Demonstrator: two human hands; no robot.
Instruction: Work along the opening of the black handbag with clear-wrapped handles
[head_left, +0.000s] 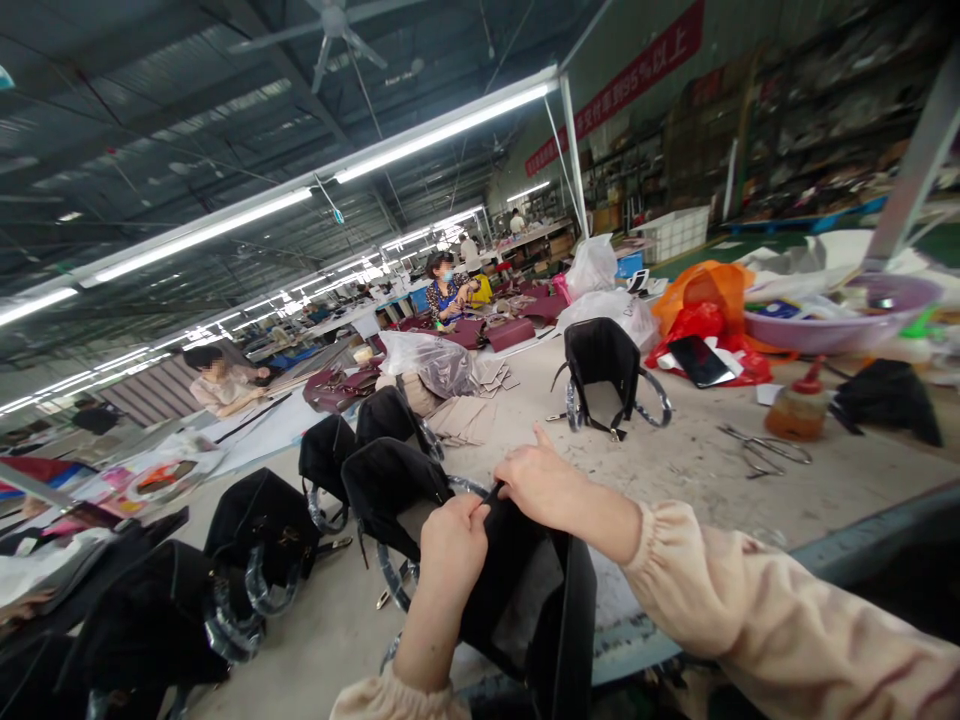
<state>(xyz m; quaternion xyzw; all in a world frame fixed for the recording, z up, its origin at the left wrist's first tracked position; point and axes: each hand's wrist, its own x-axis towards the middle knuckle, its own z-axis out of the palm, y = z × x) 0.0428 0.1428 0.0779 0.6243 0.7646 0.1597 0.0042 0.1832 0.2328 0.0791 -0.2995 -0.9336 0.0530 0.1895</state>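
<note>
A black bag [574,610] stands open at the table's front edge, below both hands. My left hand [454,535] is closed in a pinch on the bag's upper edge. Close beside it on the right, my right hand [536,480] pinches the same dark edge, one finger raised. Just behind and to the left is another black bag [386,480] with plastic-wrapped handles. One more black bag [600,355] with wrapped ring handles stands farther back, right of centre. What lies inside the pinches is too small to make out.
Several black bags [262,520] crowd the table's left side. Scissors [765,447], a glue bottle [799,405], a phone [699,360] and a purple basin [840,325] are on the right. Clear plastic bags [427,362] lie behind. Other people work at tables farther off.
</note>
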